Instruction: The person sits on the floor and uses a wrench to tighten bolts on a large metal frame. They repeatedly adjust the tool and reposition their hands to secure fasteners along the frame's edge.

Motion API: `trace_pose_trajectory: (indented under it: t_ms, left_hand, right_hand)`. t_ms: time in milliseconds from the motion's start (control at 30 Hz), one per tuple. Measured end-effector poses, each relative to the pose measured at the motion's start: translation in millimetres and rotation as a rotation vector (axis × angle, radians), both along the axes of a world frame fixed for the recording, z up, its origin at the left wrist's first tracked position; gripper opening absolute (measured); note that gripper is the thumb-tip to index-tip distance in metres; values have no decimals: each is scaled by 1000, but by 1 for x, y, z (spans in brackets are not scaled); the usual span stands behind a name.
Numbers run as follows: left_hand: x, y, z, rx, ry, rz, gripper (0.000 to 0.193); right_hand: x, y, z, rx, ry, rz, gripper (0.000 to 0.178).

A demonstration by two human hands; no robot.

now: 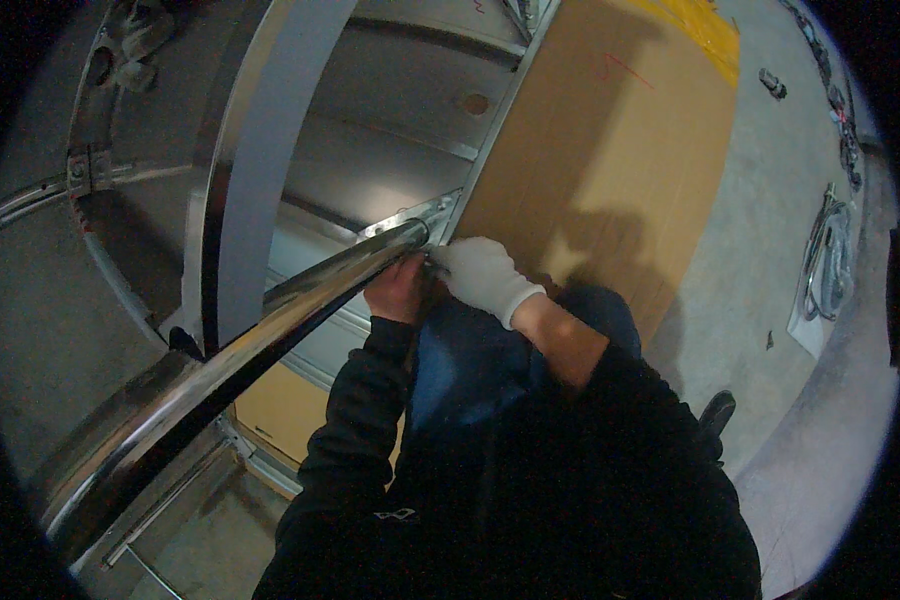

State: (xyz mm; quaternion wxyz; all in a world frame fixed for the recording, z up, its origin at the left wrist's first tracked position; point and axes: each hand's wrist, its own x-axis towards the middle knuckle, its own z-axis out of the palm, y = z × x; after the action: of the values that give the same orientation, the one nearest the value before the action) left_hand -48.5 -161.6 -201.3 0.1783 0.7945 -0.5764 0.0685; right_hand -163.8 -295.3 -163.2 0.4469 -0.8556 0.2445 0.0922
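A shiny metal tube (270, 335) slants up from the lower left and ends close to both hands. Beneath its upper end, my bare left hand (395, 290) has its fingers curled; the tube partly covers them. My right hand (485, 275), in a white work glove, is closed just right of the tube's end. Something small and dark shows at its fingertips, too unclear to name. Past the tube's end lies a metal bracket (432, 212) with holes, at the edge of a sheet-metal frame.
Brown cardboard (610, 150) with yellow tape (705, 38) lies right of the frame. An upright metal post (260, 190) stands left of my hands. On the grey floor at right are a bagged coil (828, 260) and a small dark part (772, 84).
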Motion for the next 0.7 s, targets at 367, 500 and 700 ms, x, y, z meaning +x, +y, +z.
trace_pose_trajectory:
  t_ms: [367, 500, 700]
  left_hand:
    - [-4, 0, -2, 29, 125, 68, 22]
    - [-16, -2, 14, 124, 421, 196, 22]
    - [-15, 0, 15, 24, 812, 364, 24]
  right_hand:
    - [-1, 11, -4, 181, -32, -213, 24]
    - [-4, 15, -13, 141, -12, -227, 22]
    - [2, 20, 3, 65, 28, -205, 20]
